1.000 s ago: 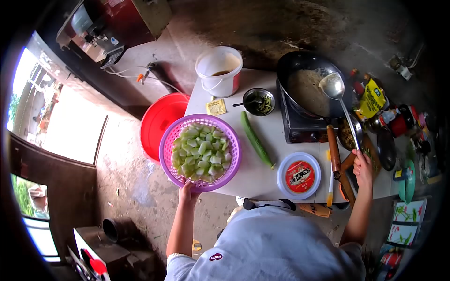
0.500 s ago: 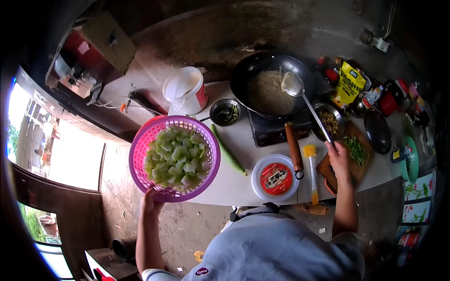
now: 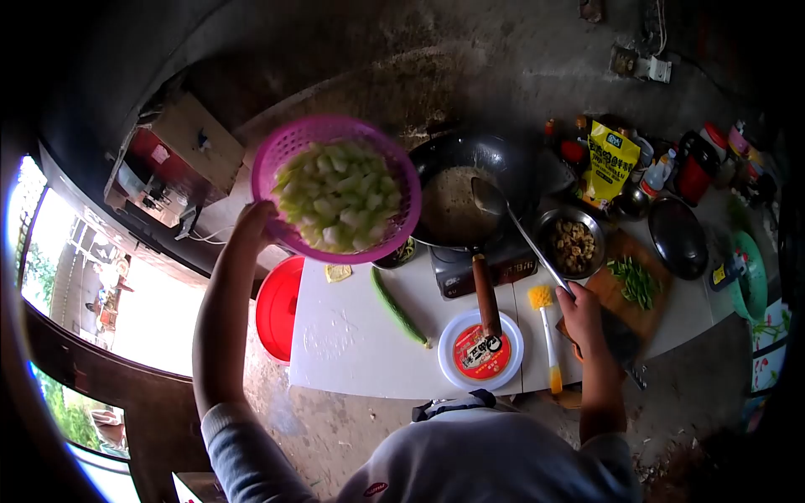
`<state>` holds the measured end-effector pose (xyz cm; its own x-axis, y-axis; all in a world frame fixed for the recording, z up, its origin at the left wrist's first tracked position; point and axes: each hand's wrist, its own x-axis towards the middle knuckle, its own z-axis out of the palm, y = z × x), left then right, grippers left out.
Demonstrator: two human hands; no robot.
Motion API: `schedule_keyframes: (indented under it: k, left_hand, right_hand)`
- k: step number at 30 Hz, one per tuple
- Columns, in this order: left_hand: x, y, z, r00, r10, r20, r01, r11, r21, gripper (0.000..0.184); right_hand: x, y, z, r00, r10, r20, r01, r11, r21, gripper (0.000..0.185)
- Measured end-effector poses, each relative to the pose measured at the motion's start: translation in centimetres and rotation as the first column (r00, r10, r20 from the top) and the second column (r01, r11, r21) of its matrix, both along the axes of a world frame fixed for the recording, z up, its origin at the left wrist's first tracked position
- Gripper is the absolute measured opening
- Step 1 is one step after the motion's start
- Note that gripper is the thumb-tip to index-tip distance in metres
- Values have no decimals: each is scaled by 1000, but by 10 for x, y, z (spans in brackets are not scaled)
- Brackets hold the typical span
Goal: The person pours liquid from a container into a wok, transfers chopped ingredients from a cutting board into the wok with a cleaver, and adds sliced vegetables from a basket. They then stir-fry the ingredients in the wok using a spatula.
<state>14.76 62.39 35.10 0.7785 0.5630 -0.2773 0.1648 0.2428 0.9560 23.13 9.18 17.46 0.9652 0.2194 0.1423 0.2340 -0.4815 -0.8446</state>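
My left hand (image 3: pixel 257 221) is closed on the rim of a pink plastic colander (image 3: pixel 289 144), raised and tilted toward the wok. Pale green vegetable chunks (image 3: pixel 340 197) fill it. Beside it, the black wok (image 3: pixel 511 159) holds cloudy brownish liquid (image 3: pixel 453 205) and sits on a cooktop (image 3: pixel 457 272). My right hand (image 3: pixel 582 315) is wrapped round the handle of a metal ladle (image 3: pixel 537 251), its bowl over the liquid. The wok's wooden handle (image 3: pixel 485 293) points toward me.
A cucumber-like vegetable (image 3: pixel 398 312), a round lidded tub (image 3: pixel 480 352) and a yellow brush (image 3: pixel 545 327) lie on the table. On the right are a bowl of brown pieces (image 3: pixel 572 245), a cutting board (image 3: pixel 608 293) with chopped greens and a yellow packet (image 3: pixel 610 163). A red bucket (image 3: pixel 279 310) stands left.
My left hand has lifted the colander up and toward the wok, tilting it. The ladle, still in my right hand, has shifted left and down in view.
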Motion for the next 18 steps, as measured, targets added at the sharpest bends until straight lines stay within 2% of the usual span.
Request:
schedule_keyframes:
  k: [5,8,10,15,18]
  left_hand:
    - [94,-17,2,992,45,-115,-9,956,292,37]
    - [137,-16,-5,990,37,-137,19,921,388,36]
    - [151,-38,0,988,31,-149,63,808,586,26]
    - [183,-42,-15,997,-37,-64,69,762,644,24]
    - [204,-41,-22,993,-39,-109,108,656,747,25]
  right_hand:
    - [2,-1,11,999,-30,45,34,995,-92,19]
    - [3,-1,18,990,-55,128,72,989,-130,18]
    - [6,-2,20,982,-58,178,94,975,-199,18]
    - [12,-5,14,973,-75,217,125,966,-226,18]
    - [14,-8,10,966,-76,246,138,960,-245,17]
